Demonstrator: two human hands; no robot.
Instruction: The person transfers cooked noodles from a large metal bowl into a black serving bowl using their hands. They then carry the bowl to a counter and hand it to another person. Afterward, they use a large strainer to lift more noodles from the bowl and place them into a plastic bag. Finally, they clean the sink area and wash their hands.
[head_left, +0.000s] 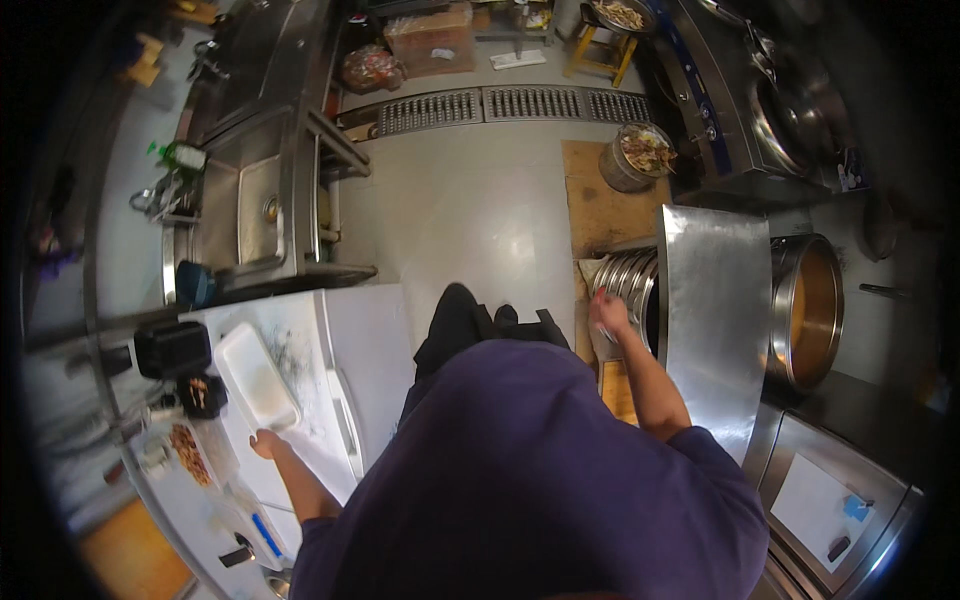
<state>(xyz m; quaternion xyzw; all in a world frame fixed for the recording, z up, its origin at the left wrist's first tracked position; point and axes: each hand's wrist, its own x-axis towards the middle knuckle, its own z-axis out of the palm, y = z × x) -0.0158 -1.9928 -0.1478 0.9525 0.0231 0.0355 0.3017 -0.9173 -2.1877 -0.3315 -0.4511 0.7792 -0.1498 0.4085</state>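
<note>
My left hand (265, 444) grips the near end of a long white plastic tray (255, 379), which looks bare inside. Behind the tray is the white top of a chest freezer (289, 319); whether the tray rests on it or is held above it is hard to tell. On the other side, my right hand (609, 315) hangs in front of a ribbed steel pot (628, 274), fingers partly curled and blurred. I cannot make out anything in its grasp, nor whether it touches the pot.
A steel table (716, 315) stands to my right, with a large pot of orange-brown liquid (814, 311) beyond it. A bucket of food scraps (641, 156) is on the floor ahead. At left are a steel sink (259, 206), black containers (172, 349) and chopped food (191, 454).
</note>
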